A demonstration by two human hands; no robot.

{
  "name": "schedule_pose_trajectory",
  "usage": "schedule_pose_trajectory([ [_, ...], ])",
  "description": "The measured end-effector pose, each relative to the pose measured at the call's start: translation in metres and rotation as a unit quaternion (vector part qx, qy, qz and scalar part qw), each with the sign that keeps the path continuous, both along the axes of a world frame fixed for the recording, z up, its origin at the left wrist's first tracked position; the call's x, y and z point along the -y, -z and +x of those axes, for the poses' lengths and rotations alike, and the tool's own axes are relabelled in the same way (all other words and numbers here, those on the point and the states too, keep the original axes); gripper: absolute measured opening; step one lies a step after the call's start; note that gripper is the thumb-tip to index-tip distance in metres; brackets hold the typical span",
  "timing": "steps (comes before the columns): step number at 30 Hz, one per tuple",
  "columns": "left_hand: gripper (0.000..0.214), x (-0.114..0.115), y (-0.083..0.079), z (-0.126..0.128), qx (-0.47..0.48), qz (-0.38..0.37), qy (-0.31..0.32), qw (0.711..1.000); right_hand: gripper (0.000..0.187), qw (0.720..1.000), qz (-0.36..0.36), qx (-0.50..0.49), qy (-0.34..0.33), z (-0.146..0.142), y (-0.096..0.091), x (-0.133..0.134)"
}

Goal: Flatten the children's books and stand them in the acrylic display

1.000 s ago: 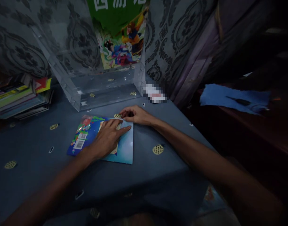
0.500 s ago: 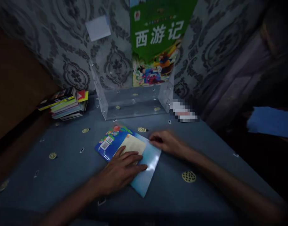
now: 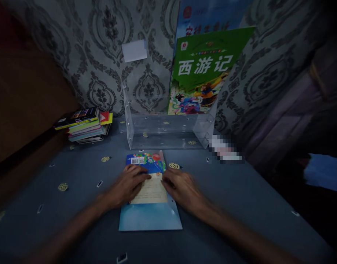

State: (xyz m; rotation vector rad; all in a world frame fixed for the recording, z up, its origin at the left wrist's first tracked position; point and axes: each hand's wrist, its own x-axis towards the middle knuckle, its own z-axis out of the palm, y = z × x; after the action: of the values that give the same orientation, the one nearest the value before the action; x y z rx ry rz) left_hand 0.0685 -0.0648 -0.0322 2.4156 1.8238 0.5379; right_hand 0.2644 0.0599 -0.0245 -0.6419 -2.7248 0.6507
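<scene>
A thin blue book (image 3: 150, 218) lies on the table with its barcode side up and a cream text panel in the middle. My left hand (image 3: 132, 183) rests on its left part, fingers stretched over the cover. At the right edge, my right hand (image 3: 182, 185) has its fingers curled and pinched on the book's border; the fingertips are partly hidden. Behind the book stands a clear acrylic rack (image 3: 168, 141). A green picture book (image 3: 202, 73) leans upright in it, in front of a blue book (image 3: 209, 18).
A stack of books (image 3: 87, 126) sits at the back left of the patterned table cloth (image 3: 83, 205). A white card (image 3: 134, 50) shows above the rack's left side. To the rack's right is a blurred-out item (image 3: 226, 148). Patterned wallpaper (image 3: 102, 55) covers the wall behind.
The blue book has turned from slanted to nearly straight. My left hand has shifted to its left side, and my right hand has come in against its right edge. The view has tilted up.
</scene>
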Motion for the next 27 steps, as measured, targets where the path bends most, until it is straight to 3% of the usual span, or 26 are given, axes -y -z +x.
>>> schedule_pose_trajectory([
  [2, 0.029, -0.005, 0.005, 0.001, 0.001, 0.021, -0.025, 0.999, 0.016, 0.996, 0.047, -0.053, -0.06, -0.023, 0.002, -0.003],
  [5, 0.029, -0.008, 0.012, -0.001, 0.038, 0.042, -0.043, 0.997, 0.022, 0.985, 0.056, -0.099, -0.127, -0.048, 0.013, -0.016],
  [10, 0.031, -0.005, 0.015, -0.005, 0.061, 0.058, -0.041, 0.996, 0.028, 0.992, 0.049, -0.102, -0.056, -0.044, 0.038, -0.067],
  [13, 0.031, -0.005, 0.015, -0.005, 0.05, 0.062, -0.04, 0.996, 0.03, 0.99, 0.025, -0.13, -0.058, -0.034, 0.047, -0.089],
  [21, 0.031, -0.009, 0.008, -0.01, -0.028, 0.041, -0.029, 0.998, 0.028, 0.987, 0.056, -0.14, -0.062, -0.036, 0.049, -0.087],
  [24, 0.031, 0.001, 0.0, 0.009, -0.066, 0.024, -0.029, 0.997, 0.026, 0.988, 0.079, -0.124, -0.054, -0.035, 0.048, -0.085],
  [27, 0.035, 0.02, -0.007, 0.043, -0.061, -0.001, 0.027, 0.998, 0.027, 0.987, 0.087, -0.121, -0.054, -0.032, 0.047, -0.084],
])
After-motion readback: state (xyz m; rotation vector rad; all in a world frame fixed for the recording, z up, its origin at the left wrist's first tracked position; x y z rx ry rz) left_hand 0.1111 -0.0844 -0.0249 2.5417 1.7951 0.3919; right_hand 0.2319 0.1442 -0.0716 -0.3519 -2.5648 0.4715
